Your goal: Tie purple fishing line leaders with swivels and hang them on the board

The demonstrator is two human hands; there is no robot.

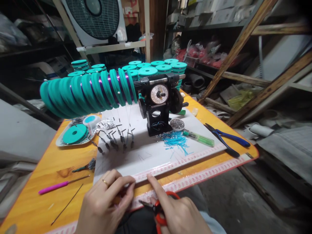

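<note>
Pinching narrow with the left hand, any contents impossible to tell, at the measuring tape edging the white board, and cradling scissors in the right hand by the tabletop's front edge, presumably to free its forefinger for the tape.

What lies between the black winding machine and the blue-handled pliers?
In the head view, a small dish of silvery beads sits near the machine, and a slim green plastic item lies nearer the pliers.
</note>
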